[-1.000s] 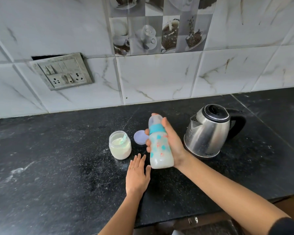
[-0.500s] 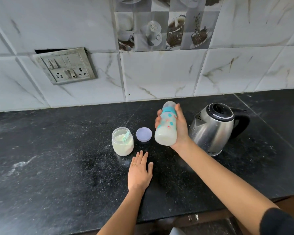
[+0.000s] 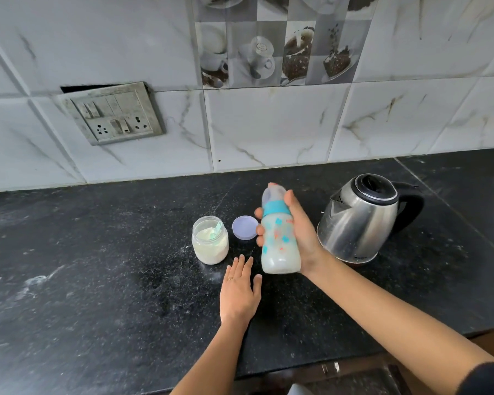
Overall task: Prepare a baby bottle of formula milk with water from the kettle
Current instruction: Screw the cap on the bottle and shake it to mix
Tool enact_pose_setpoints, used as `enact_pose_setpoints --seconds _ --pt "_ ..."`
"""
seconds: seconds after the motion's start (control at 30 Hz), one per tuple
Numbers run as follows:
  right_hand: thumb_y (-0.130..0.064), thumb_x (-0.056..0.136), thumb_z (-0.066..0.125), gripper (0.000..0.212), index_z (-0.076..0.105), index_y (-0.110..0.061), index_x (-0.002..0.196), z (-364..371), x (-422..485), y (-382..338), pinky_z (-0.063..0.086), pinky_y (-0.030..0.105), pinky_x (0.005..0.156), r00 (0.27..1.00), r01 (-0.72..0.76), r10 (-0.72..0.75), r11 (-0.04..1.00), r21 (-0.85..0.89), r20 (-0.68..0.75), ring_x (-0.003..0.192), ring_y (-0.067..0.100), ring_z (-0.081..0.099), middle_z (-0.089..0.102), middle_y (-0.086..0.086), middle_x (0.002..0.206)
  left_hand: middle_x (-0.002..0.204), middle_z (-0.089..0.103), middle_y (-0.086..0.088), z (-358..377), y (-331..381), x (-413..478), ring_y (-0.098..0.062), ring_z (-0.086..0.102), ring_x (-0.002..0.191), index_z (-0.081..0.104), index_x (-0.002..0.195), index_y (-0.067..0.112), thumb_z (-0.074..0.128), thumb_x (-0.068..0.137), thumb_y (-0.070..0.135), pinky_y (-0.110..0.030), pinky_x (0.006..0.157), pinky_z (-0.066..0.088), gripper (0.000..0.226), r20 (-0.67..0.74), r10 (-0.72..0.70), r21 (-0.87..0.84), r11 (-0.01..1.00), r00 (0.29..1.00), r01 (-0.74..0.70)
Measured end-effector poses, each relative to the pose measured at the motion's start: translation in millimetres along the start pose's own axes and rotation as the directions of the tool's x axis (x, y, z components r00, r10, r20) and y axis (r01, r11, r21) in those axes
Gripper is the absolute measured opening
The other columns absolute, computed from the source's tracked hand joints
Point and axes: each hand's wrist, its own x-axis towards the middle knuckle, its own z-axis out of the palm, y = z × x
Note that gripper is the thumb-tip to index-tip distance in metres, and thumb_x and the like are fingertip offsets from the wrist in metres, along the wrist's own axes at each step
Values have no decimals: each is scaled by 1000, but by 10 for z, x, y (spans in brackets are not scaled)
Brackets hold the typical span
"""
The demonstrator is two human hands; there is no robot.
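Note:
My right hand [image 3: 303,238] grips a capped baby bottle [image 3: 278,238] with a teal collar and coloured shapes; it is held upright above the counter and holds white milk. Flat on the black counter [image 3: 97,280], just left of the bottle's base, lies my left hand [image 3: 238,292] with its fingers together and nothing in it. A steel kettle [image 3: 360,220] with a black lid and handle stands to the right of the bottle. An open jar of formula powder [image 3: 210,243] with a teal scoop inside stands to the left.
The jar's lilac lid [image 3: 244,228] lies on the counter between the jar and the bottle. A switch and socket plate [image 3: 113,114] is on the tiled wall at the back left. The counter's front edge runs along the bottom right.
The bottle went up and away half a second ago and has now come back down nearer to me, still in my right hand. My left hand stayed flat on the counter.

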Motion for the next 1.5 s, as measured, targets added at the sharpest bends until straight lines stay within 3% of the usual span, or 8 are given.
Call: enact_pose_setpoints --seconds 0.13,0.3,0.43,0.6,0.77,0.9,1.07,1.5 --pt "-59 90 45 50 59 -11 85 -26 153 -149 51 22 48 994 63 -39 968 243 -104 51 15 59 60 1 74 157 25 -1 -14 16 31 -13 13 147 32 148 19 14 92 51 -22 115 -5 67 -4 -20 -12 1000 1000 20" --pt "-54 87 46 40 57 -26 112 -57 12 -16 51 28 51 999 31 -31 999 -23 13 54 18 58 61 4 80 157 24 -1 -17 11 9 -13 12 147 31 148 18 31 100 41 -23 116 -5 53 9 -26 -15 1000 1000 27" --pt "-58 89 48 49 58 -10 88 -66 133 -202 52 23 50 987 109 -73 959 260 -146 52 16 60 61 3 73 158 21 0 -20 12 18 -12 10 147 28 150 20 32 101 40 -22 115 -7 52 9 -28 -9 1000 1000 28" --pt "-53 91 44 38 59 -23 110 -123 9 -32 51 27 51 998 55 -55 998 2 -36 55 18 57 60 5 80 158 22 0 -10 -6 14 -12 11 147 30 149 19 33 101 39 -24 117 -4 52 10 -23 -12 1000 1000 23" --pt "-58 88 49 47 58 -12 90 -152 103 -160 52 22 49 991 84 -51 952 294 -120 51 16 60 61 3 76 158 21 0 -6 -1 18 -12 10 147 29 149 20 29 101 41 -24 118 -4 52 12 -26 -4 1000 1000 26" --pt "-56 89 43 41 56 -25 112 -165 20 -5 51 26 50 999 42 -42 998 45 7 54 18 59 60 5 80 158 22 0 10 -3 13 -12 10 147 29 149 19 23 99 44 -24 117 -4 56 14 -30 12 999 999 29" --pt "-58 89 48 47 56 -12 95 -195 173 -225 52 23 49 991 98 -72 963 251 -112 52 16 60 61 3 76 158 19 0 -1 10 12 -12 9 147 27 150 20 29 101 41 -24 117 -5 52 0 -32 7 999 999 32" --pt "-54 88 45 41 58 -18 103 -128 77 -181 51 26 49 997 70 -71 997 13 41 53 18 58 60 4 81 159 17 2 18 11 11 -10 6 147 24 151 21 28 101 42 -25 118 -5 54 17 -38 30 999 999 38"
